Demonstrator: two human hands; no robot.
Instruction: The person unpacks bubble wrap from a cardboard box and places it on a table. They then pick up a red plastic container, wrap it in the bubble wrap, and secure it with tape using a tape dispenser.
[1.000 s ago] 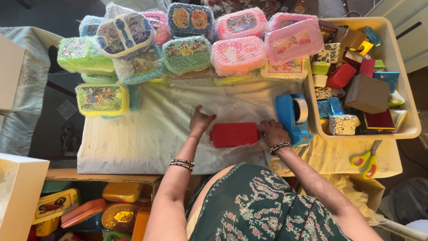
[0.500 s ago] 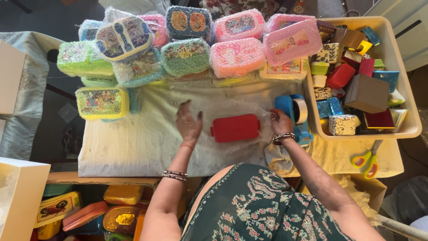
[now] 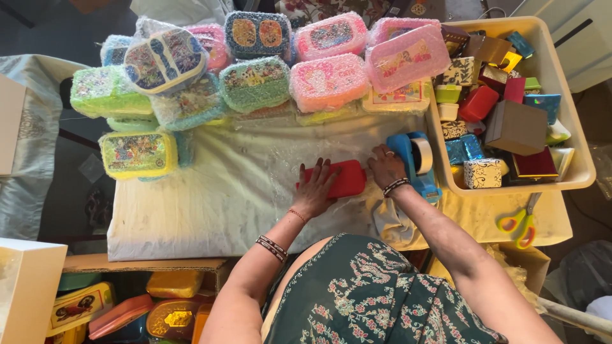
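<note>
**Red box pressed flat on the wrap sheet**

The left hand [image 3: 313,188] lies spread, palm down, on the red box [image 3: 341,179]. The box sits near the desk's [image 3: 484,216] right edge on clear plastic wrap [image 3: 236,191], long axis running left to right. The right hand [image 3: 385,165], fingers curled, touches its right end beside the blue tape dispenser [image 3: 415,162].

Red rectangular box [image 3: 344,179], lying flat, on clear bubble wrap [image 3: 242,185]
</note>
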